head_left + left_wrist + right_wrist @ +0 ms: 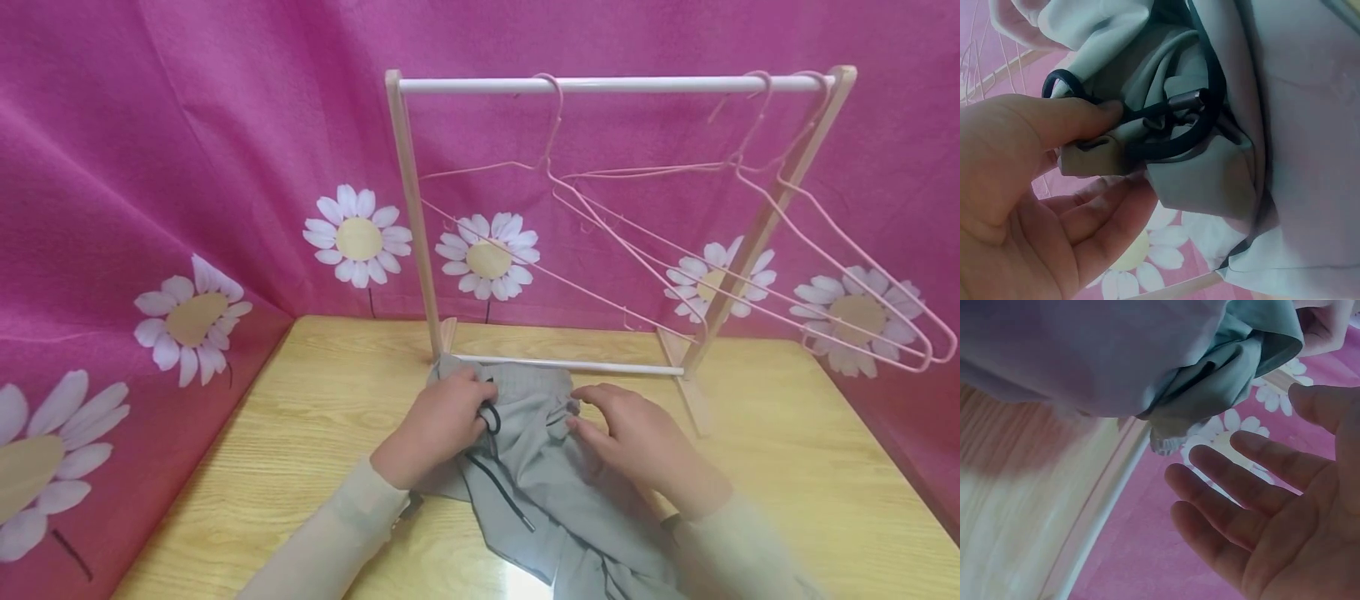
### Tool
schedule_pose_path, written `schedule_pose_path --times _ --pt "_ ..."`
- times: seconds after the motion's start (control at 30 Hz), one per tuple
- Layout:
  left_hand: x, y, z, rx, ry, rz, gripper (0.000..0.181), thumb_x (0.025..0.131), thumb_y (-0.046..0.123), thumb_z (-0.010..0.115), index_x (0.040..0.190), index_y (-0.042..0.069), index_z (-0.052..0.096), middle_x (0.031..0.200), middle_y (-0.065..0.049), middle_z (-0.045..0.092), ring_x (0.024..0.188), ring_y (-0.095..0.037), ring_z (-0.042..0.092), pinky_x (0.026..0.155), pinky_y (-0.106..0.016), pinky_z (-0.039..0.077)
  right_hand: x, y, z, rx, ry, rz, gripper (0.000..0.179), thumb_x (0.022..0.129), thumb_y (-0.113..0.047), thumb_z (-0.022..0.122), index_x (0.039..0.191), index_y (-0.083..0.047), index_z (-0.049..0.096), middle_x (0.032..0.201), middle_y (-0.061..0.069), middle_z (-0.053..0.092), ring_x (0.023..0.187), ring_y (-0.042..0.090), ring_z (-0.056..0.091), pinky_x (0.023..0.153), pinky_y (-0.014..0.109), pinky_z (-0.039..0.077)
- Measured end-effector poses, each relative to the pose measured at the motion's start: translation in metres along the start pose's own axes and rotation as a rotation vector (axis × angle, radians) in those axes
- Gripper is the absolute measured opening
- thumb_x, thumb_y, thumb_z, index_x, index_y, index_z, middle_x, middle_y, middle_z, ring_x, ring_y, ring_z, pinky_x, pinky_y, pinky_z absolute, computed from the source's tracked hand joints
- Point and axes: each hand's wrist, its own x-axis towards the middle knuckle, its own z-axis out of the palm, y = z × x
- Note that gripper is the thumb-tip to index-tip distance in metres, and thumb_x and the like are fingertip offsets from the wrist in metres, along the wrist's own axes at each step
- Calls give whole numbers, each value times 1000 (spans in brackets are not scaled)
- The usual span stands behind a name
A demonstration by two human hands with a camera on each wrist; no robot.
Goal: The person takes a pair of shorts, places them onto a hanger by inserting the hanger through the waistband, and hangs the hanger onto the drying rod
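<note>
A pair of grey pants (536, 458) with an elastic waistband and a black drawstring (501, 492) lies bunched on the table. My left hand (442, 421) pinches the waistband at its left part. In the left wrist view, the thumb (1079, 115) presses on the cloth and on the drawstring (1166, 147), with the fingers beneath. Beside the right end of the waistband is my right hand (637, 437). Its fingers (1229, 509) are spread and relaxed in the right wrist view, apart from the grey cloth (1210, 387), and nothing is held.
Behind the pants stands a small wooden rack with a white top bar (637, 84) and a white lower bar (585, 365). Three pink hangers (555, 125) hang from it, the right ones jutting forward. A pink flowered cloth (247, 125) surrounds the wooden table (300, 433) at the back and sides.
</note>
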Motion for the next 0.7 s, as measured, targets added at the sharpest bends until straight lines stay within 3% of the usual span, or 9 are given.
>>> schedule_pose_path --times 0.43,0.7 --pt "-4 8 -11 -10 46 19 23 90 8 78 111 16 81 96 -1 66 81 -13 58 67 -27 54 6 19 9 129 -31 73 41 106 -31 71 137 -5 71 133 14 76 117 39 74 101 61 59" --pt "-8 15 -21 -51 101 14 19 91 8 77 108 15 79 104 -4 69 82 -15 63 70 -31 58 5 24 9 244 -34 134 50 106 -29 70 150 -7 61 138 21 71 118 40 72 100 61 59"
